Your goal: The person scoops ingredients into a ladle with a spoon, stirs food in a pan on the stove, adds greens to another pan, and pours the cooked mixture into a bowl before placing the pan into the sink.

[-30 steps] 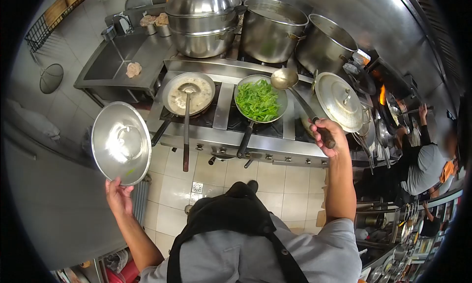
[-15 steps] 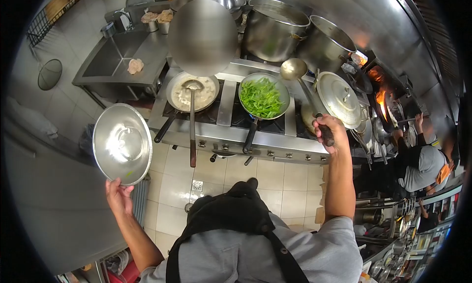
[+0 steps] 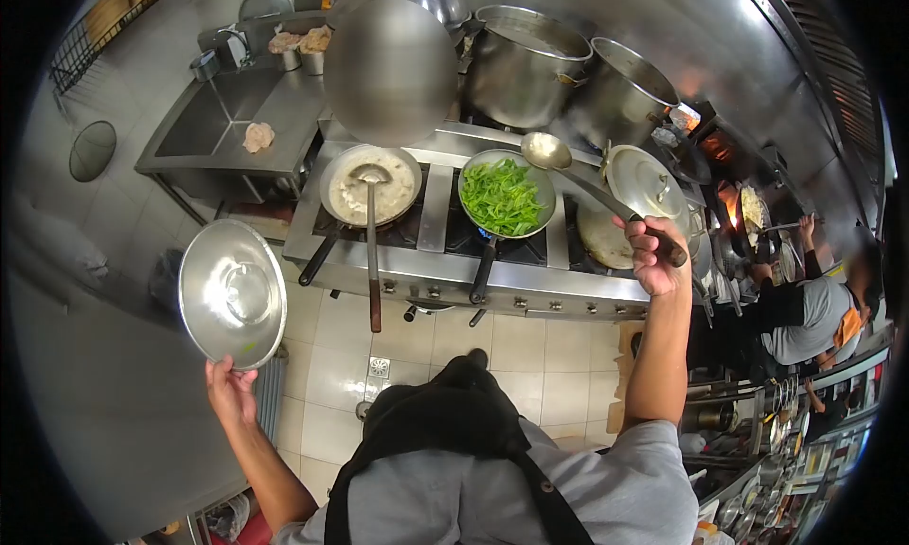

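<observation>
My left hand (image 3: pixel 231 390) grips the lower rim of a steel bowl (image 3: pixel 213 294), tilted to show its inside with a small green scrap. My right hand (image 3: pixel 657 254) is closed round the dark handle of a ladle (image 3: pixel 546 151), whose bowl hangs at the upper right edge of a pan of green vegetables (image 3: pixel 500 196). Blue flame shows under that pan (image 3: pixel 486 233). To its left, a second pan (image 3: pixel 333 178) holds a pale, creamy liquid (image 3: pixel 354 200), with another ladle (image 3: pixel 372 247) resting in it, handle toward me.
Large steel pots (image 3: pixel 526 71) stand behind the burners. A metal lid (image 3: pixel 647 185) lies at the stove's right. At the left is a sink (image 3: pixel 213 119) with a pale lump (image 3: pixel 258 137) beside it. A co-worker (image 3: pixel 814 313) stands at a flaming wok on the right.
The right hand has moved rightward, and its ladle now slants more flatly, its bowl nearer the green vegetables. The left hand and steel bowl have dropped slightly.
</observation>
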